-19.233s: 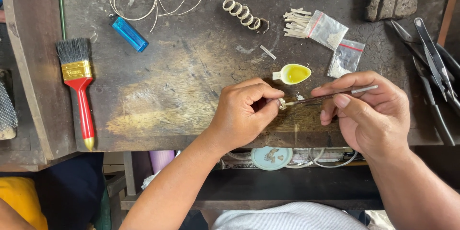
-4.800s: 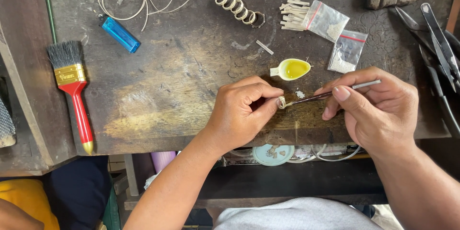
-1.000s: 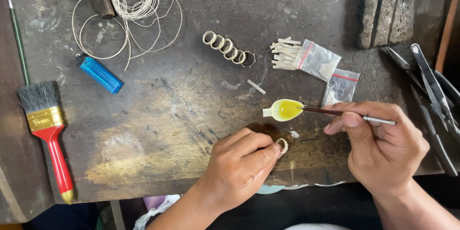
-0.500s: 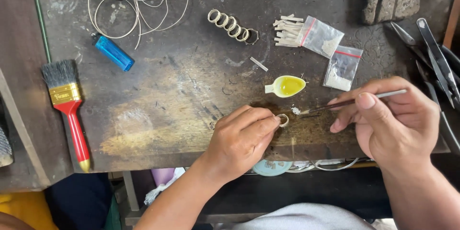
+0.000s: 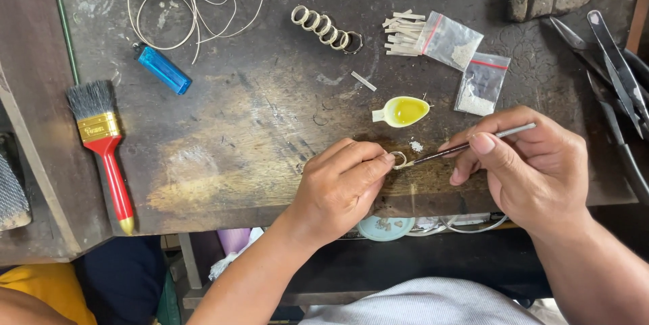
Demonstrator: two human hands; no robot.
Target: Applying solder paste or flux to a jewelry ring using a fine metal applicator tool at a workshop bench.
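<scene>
While the small ring (image 5: 399, 158) is pinched in the left hand (image 5: 341, 186) on the counter (image 5: 257, 115), the thin brush (image 5: 466, 146) gripped by the right hand (image 5: 531, 169) is best dabbed gently.

Bare forearms, no sleeves, rings or watch; pale grey cloth over the lap.

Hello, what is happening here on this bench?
A person works at a dark, worn workbench. The left hand pinches a small metal ring against the bench top. The right hand holds a thin brush like a pen, with its tip at the ring. A small spoon-shaped dish of yellow liquid sits just above them. A row of finished rings, a blue lighter and a red paintbrush lie untouched.
</scene>
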